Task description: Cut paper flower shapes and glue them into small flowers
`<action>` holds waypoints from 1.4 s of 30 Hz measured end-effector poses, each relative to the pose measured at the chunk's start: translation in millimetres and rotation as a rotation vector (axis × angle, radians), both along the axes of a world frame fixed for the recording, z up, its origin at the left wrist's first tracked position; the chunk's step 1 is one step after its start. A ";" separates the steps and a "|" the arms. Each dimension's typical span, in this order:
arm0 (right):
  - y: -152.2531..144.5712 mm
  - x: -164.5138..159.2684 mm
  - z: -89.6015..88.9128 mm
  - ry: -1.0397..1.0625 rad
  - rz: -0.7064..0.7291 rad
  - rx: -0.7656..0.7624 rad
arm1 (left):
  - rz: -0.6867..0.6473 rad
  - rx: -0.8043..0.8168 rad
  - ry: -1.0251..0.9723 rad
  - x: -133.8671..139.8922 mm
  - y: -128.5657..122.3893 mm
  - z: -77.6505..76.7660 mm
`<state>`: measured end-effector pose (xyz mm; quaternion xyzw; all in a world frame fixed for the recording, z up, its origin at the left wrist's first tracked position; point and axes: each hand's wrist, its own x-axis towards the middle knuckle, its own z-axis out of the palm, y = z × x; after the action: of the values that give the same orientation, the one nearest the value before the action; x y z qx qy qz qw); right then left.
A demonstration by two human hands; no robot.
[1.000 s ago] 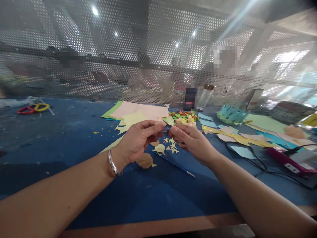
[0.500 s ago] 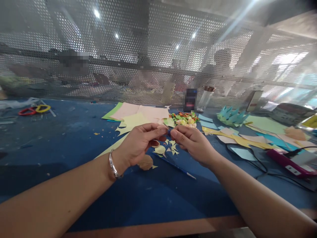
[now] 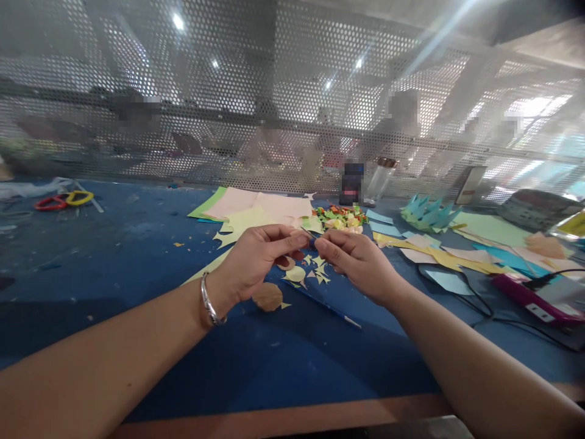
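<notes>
In the middle of the view, my left hand (image 3: 274, 250) and my right hand (image 3: 354, 259) meet with fingertips almost touching. The right thumb and forefinger pinch a slim tool (image 3: 312, 242), of which a blue bit and a thin dark shaft show. My left hand is also pinched closed; what lies between its fingers is too small and hidden to name. Below them on the table are a brown paper disc (image 3: 267, 297), a pale yellow paper disc (image 3: 295, 274), pointed yellow paper scraps (image 3: 321, 271) and a blue stick with a metal tip (image 3: 326, 305).
Pink paper sheets (image 3: 247, 202) and a heap of colourful paper bits (image 3: 340, 218) lie behind the hands. A blue paper flower (image 3: 427, 213), paper strips (image 3: 434, 251) and a purple power strip (image 3: 534, 302) are right. Scissors (image 3: 51, 203) lie left. A perforated screen (image 3: 292, 91) stands behind.
Both hands keep the same pinched pose at nearly the same spot. My left forearm has shifted slightly, and more of the brown disc shows.
</notes>
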<state>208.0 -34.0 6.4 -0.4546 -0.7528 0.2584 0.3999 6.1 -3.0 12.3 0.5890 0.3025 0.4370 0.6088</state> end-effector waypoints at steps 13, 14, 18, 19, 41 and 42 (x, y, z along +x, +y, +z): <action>9.5 9.4 -0.3 -0.204 -0.181 0.029 | 0.080 0.189 0.230 -9.2 11.2 1.0; 11.1 10.8 -0.7 -0.279 -0.211 0.015 | 0.089 0.211 0.253 -10.7 13.0 1.6; 14.4 13.2 -5.7 -0.618 -0.284 -0.061 | 0.030 0.247 0.354 -16.6 20.6 2.4; 14.3 12.9 -7.4 -0.686 -0.286 -0.089 | -0.002 0.255 0.387 -18.4 22.8 1.7; -2.2 -2.1 -2.3 -1.021 -0.414 -0.167 | -0.024 0.935 1.122 -2.6 24.9 -17.1; -2.1 -1.6 -2.6 -1.026 -0.411 -0.163 | -0.030 0.927 1.149 -2.2 24.3 -16.8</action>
<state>206.4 -36.1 3.8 -0.6889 -0.7244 -0.0218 -0.0121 3.9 21.3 -4.5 0.9258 0.3499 0.1342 0.0486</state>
